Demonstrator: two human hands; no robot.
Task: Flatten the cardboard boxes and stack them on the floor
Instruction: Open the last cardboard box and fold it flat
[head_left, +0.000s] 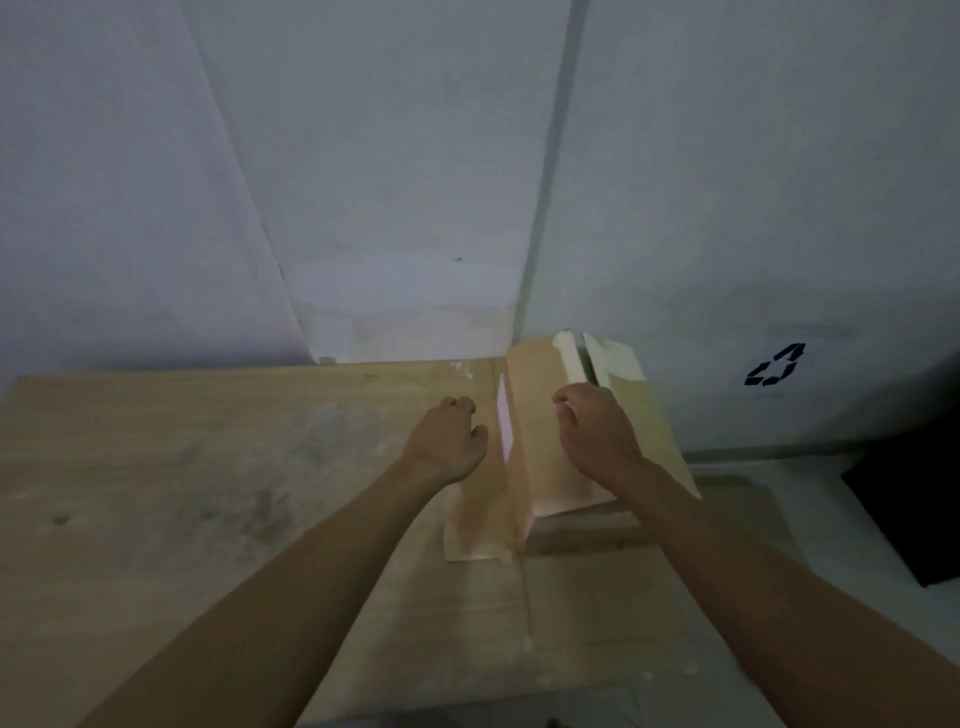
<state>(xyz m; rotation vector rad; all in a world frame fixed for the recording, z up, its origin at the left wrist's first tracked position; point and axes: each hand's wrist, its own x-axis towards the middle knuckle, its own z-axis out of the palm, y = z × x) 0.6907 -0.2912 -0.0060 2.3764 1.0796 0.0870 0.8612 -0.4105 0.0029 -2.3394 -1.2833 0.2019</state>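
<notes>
- Head view shows my left hand (448, 435) loosely curled and holding nothing, hovering just beside the cardboard box (561, 447); I judge it is poised to steady the near side.
- My right hand (597, 431), fingers curled, rests on the box's top face. Whether it grips an edge I cannot tell (blur hides the fingertips).
- That box stands half-collapsed on flattened cardboard (587, 613) on the floor, beside a wooden board (208, 467), probably so it drops straight onto the stack.
- Pale tape (569, 353) at its far end looks split.
</notes>
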